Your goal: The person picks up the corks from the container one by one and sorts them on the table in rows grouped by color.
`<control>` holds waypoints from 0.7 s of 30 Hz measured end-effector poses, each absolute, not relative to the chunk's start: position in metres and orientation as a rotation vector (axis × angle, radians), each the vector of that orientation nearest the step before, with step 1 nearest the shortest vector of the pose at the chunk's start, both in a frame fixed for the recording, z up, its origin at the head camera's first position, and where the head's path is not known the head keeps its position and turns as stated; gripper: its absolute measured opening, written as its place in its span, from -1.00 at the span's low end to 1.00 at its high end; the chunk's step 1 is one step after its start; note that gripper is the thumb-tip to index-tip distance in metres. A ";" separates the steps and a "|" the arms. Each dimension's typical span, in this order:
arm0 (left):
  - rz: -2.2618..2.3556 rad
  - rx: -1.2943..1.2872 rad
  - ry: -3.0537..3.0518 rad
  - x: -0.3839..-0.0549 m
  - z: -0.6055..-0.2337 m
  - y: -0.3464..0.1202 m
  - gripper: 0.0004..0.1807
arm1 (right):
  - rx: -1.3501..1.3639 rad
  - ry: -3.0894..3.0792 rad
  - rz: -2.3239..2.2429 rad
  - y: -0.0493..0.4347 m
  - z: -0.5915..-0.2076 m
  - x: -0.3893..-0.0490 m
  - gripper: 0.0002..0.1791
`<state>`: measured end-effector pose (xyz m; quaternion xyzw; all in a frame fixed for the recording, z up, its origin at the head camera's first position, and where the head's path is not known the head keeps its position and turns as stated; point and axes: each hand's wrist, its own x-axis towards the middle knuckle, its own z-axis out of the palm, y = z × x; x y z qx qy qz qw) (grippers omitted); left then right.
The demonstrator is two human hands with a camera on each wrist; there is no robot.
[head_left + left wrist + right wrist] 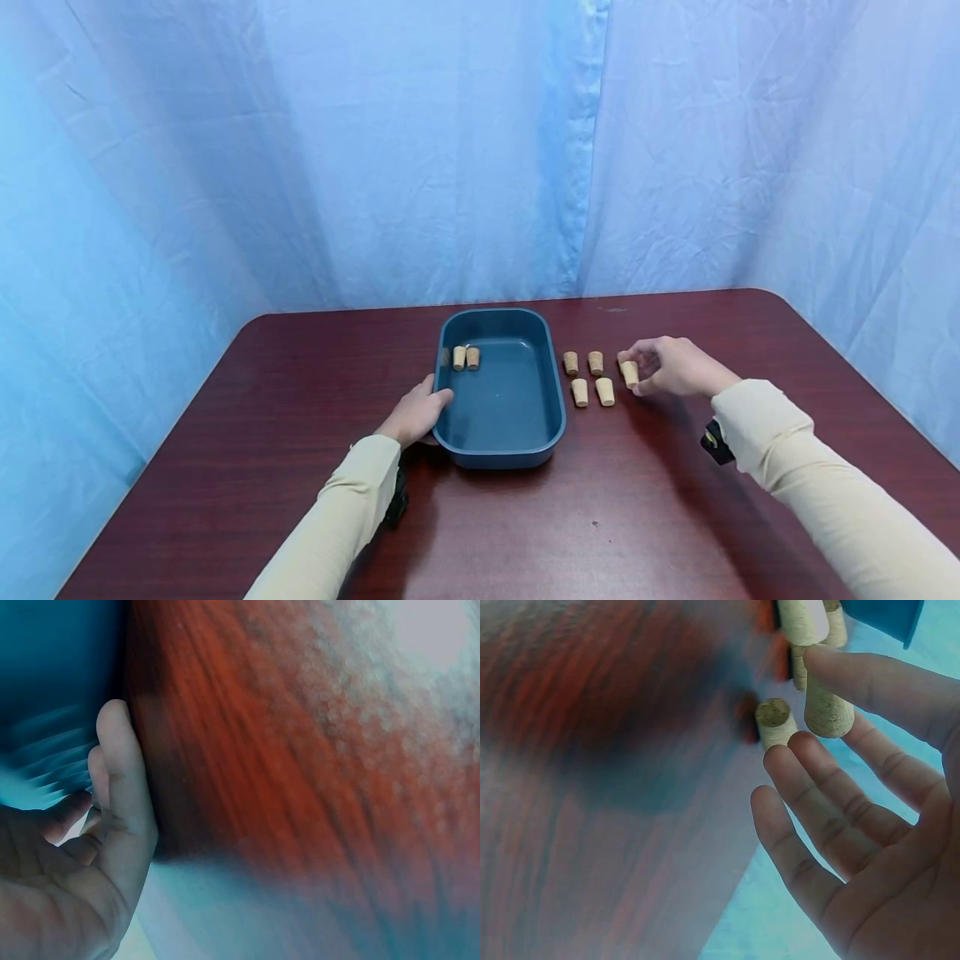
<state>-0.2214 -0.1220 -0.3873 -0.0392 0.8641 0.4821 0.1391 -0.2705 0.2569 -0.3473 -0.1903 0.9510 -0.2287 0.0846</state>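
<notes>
A tapered cork (630,376) is pinched between the thumb and index finger of my right hand (678,367), at the right end of the cork rows. In the right wrist view, that cork (828,712) shows between the fingers, with another cork (778,724) just beyond the fingertips. My left hand (415,412) grips the near left side of a deep blue rectangular tray (498,458), thumb over its rim and fingers along the outer wall. Inside the tray, two corks (472,358) lie side by side against the left wall.
Several more corks lie in two short rows right of the tray, including a back-row cork (596,362) and a front-row cork (580,392). Everything rests on a dark red wooden table (300,375). Pale blue curtains (420,167) hang behind it and at both sides.
</notes>
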 end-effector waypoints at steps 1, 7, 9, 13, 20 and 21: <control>1.394 -0.110 2.497 -0.221 -0.387 -0.122 -0.34 | -0.567 2.838 -0.679 0.258 -0.349 -0.270 -0.54; 1.399 -0.094 2.495 -0.220 -0.386 -0.123 -0.34 | -0.562 2.836 -0.686 0.261 -0.359 -0.267 -0.56; 1.401 -0.096 2.496 -0.221 -0.386 -0.123 -0.34 | -0.554 2.830 -0.688 0.261 -0.361 -0.266 -0.56; 1.398 -0.102 2.488 -0.223 -0.387 -0.123 -0.34 | -0.536 2.826 -0.687 0.261 -0.364 -0.263 -0.56; 1.391 -0.115 2.486 -0.223 -0.388 -0.122 -0.34 | -0.555 2.839 -0.685 0.261 -0.369 -0.261 -0.58; 1.391 -0.117 2.487 -0.223 -0.387 -0.122 -0.34 | -0.553 2.838 -0.686 0.261 -0.369 -0.261 -0.58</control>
